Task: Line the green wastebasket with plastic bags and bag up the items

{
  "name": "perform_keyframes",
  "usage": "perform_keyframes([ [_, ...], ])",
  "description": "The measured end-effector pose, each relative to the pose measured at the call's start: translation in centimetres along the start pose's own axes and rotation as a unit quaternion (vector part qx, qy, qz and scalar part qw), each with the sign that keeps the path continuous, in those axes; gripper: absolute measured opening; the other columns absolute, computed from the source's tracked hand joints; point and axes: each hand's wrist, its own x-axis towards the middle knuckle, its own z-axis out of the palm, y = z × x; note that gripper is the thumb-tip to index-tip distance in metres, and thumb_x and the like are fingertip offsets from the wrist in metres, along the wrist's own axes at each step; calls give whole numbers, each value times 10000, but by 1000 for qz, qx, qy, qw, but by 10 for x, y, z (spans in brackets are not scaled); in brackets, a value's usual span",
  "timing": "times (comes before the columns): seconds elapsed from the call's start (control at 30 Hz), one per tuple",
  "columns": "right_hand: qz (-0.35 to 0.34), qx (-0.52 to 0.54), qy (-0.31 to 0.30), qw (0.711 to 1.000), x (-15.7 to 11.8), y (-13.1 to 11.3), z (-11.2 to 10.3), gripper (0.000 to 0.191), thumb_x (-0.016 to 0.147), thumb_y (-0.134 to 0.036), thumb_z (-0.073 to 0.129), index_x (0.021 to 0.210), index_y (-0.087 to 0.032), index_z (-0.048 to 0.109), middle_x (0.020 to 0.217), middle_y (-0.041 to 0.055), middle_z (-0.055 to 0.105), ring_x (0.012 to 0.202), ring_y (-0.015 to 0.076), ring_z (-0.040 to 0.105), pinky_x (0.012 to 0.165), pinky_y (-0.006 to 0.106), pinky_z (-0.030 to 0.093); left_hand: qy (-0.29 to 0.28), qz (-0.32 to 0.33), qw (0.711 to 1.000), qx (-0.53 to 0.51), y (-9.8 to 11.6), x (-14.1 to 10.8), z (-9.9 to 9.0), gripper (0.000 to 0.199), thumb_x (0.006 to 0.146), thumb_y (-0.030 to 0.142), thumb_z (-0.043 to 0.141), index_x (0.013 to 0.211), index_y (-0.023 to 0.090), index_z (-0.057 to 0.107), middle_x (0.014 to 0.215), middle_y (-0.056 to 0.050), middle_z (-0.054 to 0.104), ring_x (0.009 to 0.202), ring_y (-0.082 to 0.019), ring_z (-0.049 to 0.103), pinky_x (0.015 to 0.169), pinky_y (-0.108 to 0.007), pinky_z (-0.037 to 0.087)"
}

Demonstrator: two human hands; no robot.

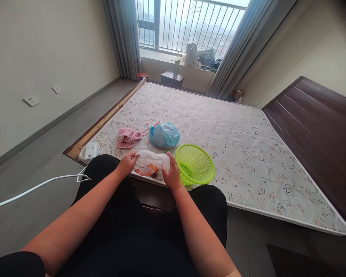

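Observation:
Between my two hands a translucent white plastic bag (151, 159) is stretched at its top edge, with something orange showing low on it. My left hand (127, 164) grips the left end of the bag, fingers closed. On the other end, my right hand (172, 173) pinches the bag with thumb and fingers. Right beside my right hand stands a lime-green plastic basket (200, 163), tilted with its mouth toward me. Behind the bag lie a blue tied plastic bag (165, 135) with red drawstrings and a crumpled pink cloth (127, 137).
All this rests on a mattress (219, 127) printed with letters. A white power strip (91, 150) sits at its near left corner, its cable (43, 185) running left. A dark headboard (308, 127) stands at right. Beyond are a small nightstand (172, 79) and a windowsill with bags.

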Motion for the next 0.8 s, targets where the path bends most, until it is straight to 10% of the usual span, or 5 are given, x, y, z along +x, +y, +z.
perform_keyframes([
  [0.13, 21, -57, -70, 996, -3, -3, 9, 506, 935, -311, 638, 1416, -171, 565, 1329, 164, 647, 1243, 304, 622, 1087, 474, 510, -36, -21, 998, -53, 1, -1, 4, 427, 868, 448, 535, 1129, 146, 684, 1117, -122, 727, 1043, -279, 669, 972, -425, 523],
  [0.27, 31, -66, -107, 992, -5, 2, 12, 298, 947, -271, 624, 1233, -196, 663, 1166, 122, 701, 1105, 273, 670, 991, 419, 547, -68, 88, 994, -18, 3, -6, 4, 649, 750, 284, 655, 1387, 178, 586, 1402, -137, 632, 1294, -293, 585, 1135, -447, 438],
  [0.43, 30, -26, -103, 994, -9, 3, 13, 271, 951, -252, 568, 1206, -214, 652, 1140, 94, 726, 1055, 250, 689, 950, 389, 545, -119, 117, 982, 87, 8, -10, 11, 346, 786, 220, 573, 1080, 217, 754, 1092, -90, 734, 1064, -266, 662, 1011, -413, 493],
  [0.6, 75, -3, -28, 997, -6, 1, 9, 235, 967, -340, 505, 1117, -199, 619, 999, 90, 714, 912, 239, 677, 846, 362, 531, 14, -51, 998, -36, -1, 1, 4, 261, 814, 335, 540, 928, 185, 721, 901, -57, 728, 874, -236, 658, 820, -345, 520],
  [0.8, 173, 41, 117, 977, 5, -4, -10, 249, 966, -442, 476, 1050, -212, 519, 987, 78, 651, 908, 228, 617, 842, 355, 482, 183, -182, 947, -193, -22, 16, -1, 497, 904, 641, 456, 934, 172, 617, 798, -57, 612, 735, -207, 595, 696, -332, 511],
])
